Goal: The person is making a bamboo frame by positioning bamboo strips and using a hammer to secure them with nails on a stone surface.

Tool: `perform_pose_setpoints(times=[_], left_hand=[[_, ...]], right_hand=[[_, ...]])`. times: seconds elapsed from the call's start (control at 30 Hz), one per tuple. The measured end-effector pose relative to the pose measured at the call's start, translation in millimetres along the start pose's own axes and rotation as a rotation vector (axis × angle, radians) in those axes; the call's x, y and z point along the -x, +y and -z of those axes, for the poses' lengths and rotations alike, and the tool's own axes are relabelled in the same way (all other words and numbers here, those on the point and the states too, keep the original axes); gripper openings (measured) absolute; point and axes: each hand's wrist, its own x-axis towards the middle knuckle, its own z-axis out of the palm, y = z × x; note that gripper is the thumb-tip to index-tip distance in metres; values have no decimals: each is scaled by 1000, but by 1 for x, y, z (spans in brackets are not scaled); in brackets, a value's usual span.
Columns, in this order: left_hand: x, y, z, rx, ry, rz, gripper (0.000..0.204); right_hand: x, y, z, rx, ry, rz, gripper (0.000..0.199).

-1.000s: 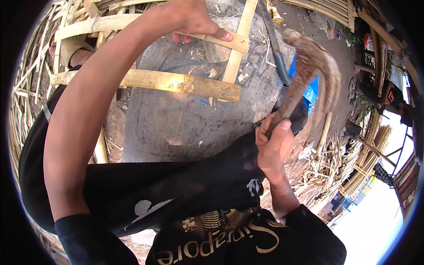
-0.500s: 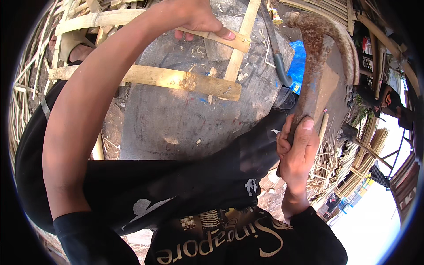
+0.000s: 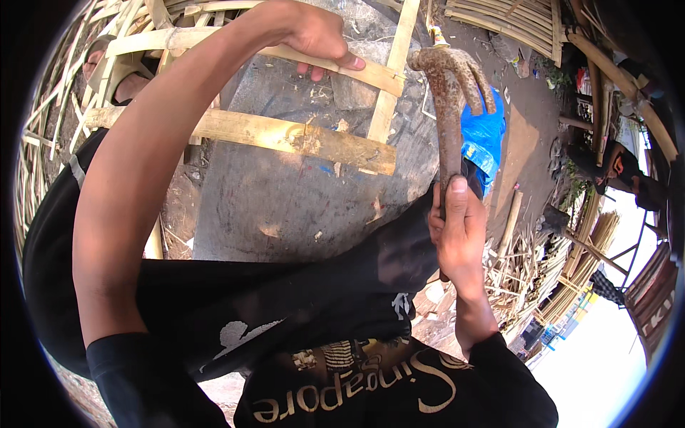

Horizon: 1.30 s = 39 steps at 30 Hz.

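A rusty claw hammer (image 3: 448, 107) stands upright in my right hand (image 3: 460, 228), whose fingers are wrapped round its handle. The hammer's head is level with the end of a bamboo slat (image 3: 377, 74) and just to the right of it. My left hand (image 3: 321, 39) grips that slat near its right end, thumb along it. The slat's end lies across a narrower bamboo strip (image 3: 387, 103). A second bamboo slat (image 3: 250, 130) runs nearer to me, its right end over the same strip. Under the joint sits a pale block (image 3: 349, 89).
A worn grey board (image 3: 285, 221) lies beneath the slats, in front of my legs. A blue plastic bag (image 3: 481, 132) is on the ground right of it. Split bamboo pieces (image 3: 524, 278) are heaped at the right. A foot (image 3: 130, 87) shows at the far left.
The hammer has moved left and farther from the camera, its head now nearer the slat's end. My left hand keeps its grip, shifted only slightly.
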Motion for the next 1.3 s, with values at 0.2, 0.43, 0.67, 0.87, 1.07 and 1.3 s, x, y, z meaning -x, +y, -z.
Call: perform_pose_setpoints(times=[0.2, 0.43, 0.67, 0.87, 1.07, 1.3], left_hand=[[19, 24, 0, -22, 76, 108, 61], [17, 15, -8, 54, 137, 56, 62], [13, 13, -11, 29, 154, 50, 65], [14, 18, -15, -10, 186, 11, 67], [14, 34, -19, 22, 168, 48, 65], [12, 28, -47, -277, 680, -119, 65]], right_hand=[[-8, 22, 8, -21, 16, -52, 45], [-15, 32, -4, 37, 13, -5, 51], [-14, 41, 0, -12, -1, -63, 53], [-17, 48, 1, -78, 42, -104, 54], [-17, 55, 10, -137, 32, -116, 53], [-12, 61, 11, -191, 18, -146, 48]])
